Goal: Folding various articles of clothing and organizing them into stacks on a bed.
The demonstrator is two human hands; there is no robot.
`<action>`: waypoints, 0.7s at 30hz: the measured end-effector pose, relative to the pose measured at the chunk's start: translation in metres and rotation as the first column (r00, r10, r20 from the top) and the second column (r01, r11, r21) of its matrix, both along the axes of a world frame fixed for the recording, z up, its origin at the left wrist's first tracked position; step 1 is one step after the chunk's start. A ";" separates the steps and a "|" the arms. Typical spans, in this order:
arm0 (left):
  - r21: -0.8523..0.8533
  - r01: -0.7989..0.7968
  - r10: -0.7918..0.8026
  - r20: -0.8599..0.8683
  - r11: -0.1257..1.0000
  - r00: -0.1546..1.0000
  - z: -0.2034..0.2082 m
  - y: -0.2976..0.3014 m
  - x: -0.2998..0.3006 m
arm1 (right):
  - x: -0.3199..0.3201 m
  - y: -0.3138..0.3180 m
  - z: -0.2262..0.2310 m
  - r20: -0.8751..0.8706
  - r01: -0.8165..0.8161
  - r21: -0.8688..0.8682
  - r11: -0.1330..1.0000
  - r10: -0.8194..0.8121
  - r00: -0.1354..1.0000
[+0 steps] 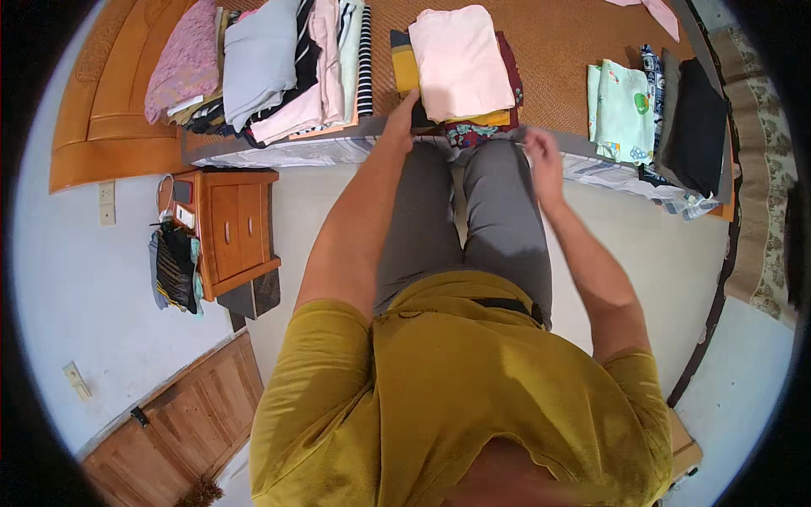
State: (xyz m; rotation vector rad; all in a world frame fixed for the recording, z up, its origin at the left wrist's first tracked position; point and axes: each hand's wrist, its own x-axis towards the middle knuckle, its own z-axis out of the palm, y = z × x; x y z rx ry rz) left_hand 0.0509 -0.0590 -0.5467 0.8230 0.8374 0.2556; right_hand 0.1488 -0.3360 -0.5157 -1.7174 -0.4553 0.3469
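Note:
I stand against the edge of a bed (583, 34) covered by a woven mat. A stack of folded clothes lies right in front of me, topped by a pale pink folded garment (459, 59) over yellow, maroon and patterned pieces. My left hand (405, 114) grips the lower left side of that stack. My right hand (541, 156) hovers at the bed edge just right of the stack, fingers loosely curled, holding nothing I can make out.
A row of folded clothes (262, 63) lies at the left of the bed. A light green folded piece (623, 110) and dark garments (697, 127) lie at the right. A wooden nightstand (236, 232) stands at my left, with a wooden headboard (101, 110) beyond.

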 end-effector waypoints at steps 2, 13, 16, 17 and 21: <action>-0.026 -0.004 0.004 -0.003 1.000 1.000 0.002 -0.001 0.009 | 0.052 0.012 -0.019 -0.038 0.073 0.001 0.997 -0.073 0.997; 0.438 0.095 -0.082 -0.048 0.894 0.995 0.017 -0.001 0.036 | 0.093 0.107 -0.013 -0.351 -0.033 0.032 0.999 0.042 0.935; 0.381 0.057 -0.030 -0.076 0.923 0.997 0.010 -0.002 0.037 | 0.088 0.112 -0.012 -0.260 -0.032 -0.062 0.998 0.015 0.965; 0.275 0.049 -0.034 -0.059 0.960 0.998 0.011 -0.003 0.032 | 0.084 0.113 -0.006 -0.333 -0.024 -0.051 0.998 0.005 0.943; -0.207 0.149 -0.139 0.064 0.967 0.988 0.022 0.002 0.012 | 0.070 0.110 0.020 -0.482 -0.142 0.075 0.987 0.161 0.862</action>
